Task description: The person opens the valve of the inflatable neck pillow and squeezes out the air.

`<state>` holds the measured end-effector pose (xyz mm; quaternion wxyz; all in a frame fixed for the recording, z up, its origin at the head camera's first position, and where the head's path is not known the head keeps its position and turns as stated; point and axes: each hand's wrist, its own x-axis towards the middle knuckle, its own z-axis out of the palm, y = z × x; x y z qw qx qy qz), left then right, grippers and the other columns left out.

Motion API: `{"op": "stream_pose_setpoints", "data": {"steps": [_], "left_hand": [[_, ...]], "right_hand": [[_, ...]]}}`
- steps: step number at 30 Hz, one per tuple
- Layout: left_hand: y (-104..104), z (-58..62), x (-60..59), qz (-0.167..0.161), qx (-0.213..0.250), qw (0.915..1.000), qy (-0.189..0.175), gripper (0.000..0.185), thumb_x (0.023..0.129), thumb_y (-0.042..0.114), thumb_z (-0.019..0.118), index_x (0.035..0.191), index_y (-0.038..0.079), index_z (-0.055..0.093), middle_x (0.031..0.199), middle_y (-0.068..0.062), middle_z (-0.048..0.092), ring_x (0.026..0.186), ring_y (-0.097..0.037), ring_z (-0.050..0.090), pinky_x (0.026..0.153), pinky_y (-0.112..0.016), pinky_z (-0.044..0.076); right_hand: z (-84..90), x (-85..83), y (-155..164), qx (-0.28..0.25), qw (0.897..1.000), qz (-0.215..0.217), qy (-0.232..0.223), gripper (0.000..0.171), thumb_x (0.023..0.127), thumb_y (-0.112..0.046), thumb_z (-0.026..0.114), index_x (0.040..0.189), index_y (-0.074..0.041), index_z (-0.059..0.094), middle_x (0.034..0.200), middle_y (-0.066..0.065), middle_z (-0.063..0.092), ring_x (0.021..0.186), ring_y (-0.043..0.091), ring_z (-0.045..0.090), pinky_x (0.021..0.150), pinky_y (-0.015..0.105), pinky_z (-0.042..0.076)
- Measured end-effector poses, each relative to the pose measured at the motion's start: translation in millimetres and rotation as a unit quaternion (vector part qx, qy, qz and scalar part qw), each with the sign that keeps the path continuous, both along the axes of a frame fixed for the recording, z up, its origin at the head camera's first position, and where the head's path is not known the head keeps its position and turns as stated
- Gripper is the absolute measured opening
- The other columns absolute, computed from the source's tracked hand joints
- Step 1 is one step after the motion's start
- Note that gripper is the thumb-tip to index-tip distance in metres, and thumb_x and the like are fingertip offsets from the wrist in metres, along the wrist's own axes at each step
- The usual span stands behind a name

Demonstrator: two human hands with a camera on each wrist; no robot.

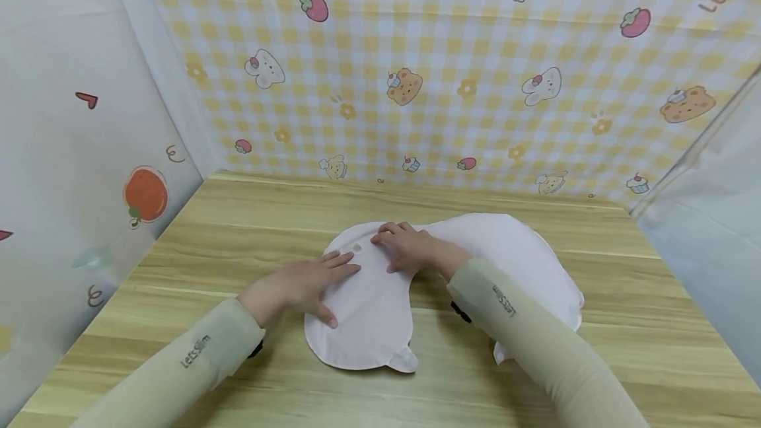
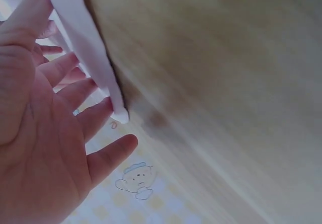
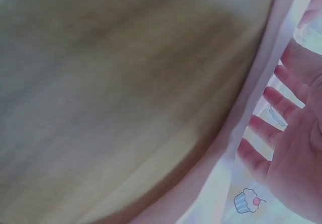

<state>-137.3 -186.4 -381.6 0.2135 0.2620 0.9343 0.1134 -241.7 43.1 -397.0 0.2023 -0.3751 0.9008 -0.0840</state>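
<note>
Left hand (image 1: 309, 283) and right hand (image 1: 410, 246), fingers flat and released, press the pink cloth (image 1: 380, 309) at the counter's (image 1: 238, 216) centre; uneven pressure may wrinkle its 6 o'clock edge.

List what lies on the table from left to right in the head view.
Left sleeve → left hand, flat on the pink cloth's left part → right hand, on the cloth's middle → right sleeve → the cloth's right edge.

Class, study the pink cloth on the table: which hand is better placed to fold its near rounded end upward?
Probably the left hand: it lies flat on the pink cloth beside that near end, while the right hand rests farther back.
</note>
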Motion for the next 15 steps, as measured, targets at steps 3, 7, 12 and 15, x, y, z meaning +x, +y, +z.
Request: {"op": "stream_pose_setpoints", "data": {"steps": [3, 7, 12, 15], "left_hand": [[-4, -2.0, 0.0, 0.008, 0.008, 0.9999, -0.006, 0.102, 0.072, 0.046, 0.084, 0.155, 0.015, 0.034, 0.167, -0.010, 0.017, 0.153, -0.038, 0.016, 0.113, -0.064, 0.032], [-8, -2.9, -0.4, 0.013, 0.011, 0.9998, -0.009, 0.104, 0.070, 0.045, 0.085, 0.156, 0.019, 0.033, 0.168, -0.006, 0.013, 0.154, -0.038, 0.015, 0.112, -0.066, 0.031], [-10, -2.8, -1.8, 0.011, 0.007, 0.9999, -0.009, 0.104, 0.068, 0.047, 0.085, 0.156, 0.021, 0.034, 0.168, -0.004, 0.014, 0.154, -0.036, 0.016, 0.112, -0.067, 0.031], [-12, -3.0, -1.5, 0.018, 0.000, 0.9998, -0.013, 0.106, 0.067, 0.047, 0.086, 0.156, 0.023, 0.033, 0.168, -0.003, 0.013, 0.154, -0.036, 0.013, 0.112, -0.068, 0.029]], "right_hand": [[2.5, -2.9, -1, 0.011, 1.000, 0.009, -0.012, 0.067, 0.092, -0.026, 0.072, 0.151, -0.021, 0.041, 0.160, 0.004, 0.029, 0.145, 0.032, 0.029, 0.108, 0.065, 0.035], [4.2, -7.2, -1, 0.021, 0.999, 0.019, -0.025, 0.072, 0.092, -0.028, 0.071, 0.154, -0.023, 0.035, 0.164, 0.004, 0.022, 0.149, 0.033, 0.022, 0.110, 0.070, 0.029], [4.6, -12.3, 0, 0.034, 0.999, 0.025, -0.035, 0.078, 0.092, -0.034, 0.071, 0.157, -0.026, 0.029, 0.167, 0.003, 0.016, 0.152, 0.034, 0.016, 0.112, 0.071, 0.025], [5.2, -13.9, -1, 0.045, 0.998, 0.028, -0.037, 0.081, 0.091, -0.036, 0.071, 0.158, -0.027, 0.026, 0.168, 0.002, 0.014, 0.152, 0.034, 0.015, 0.112, 0.071, 0.024]]}}
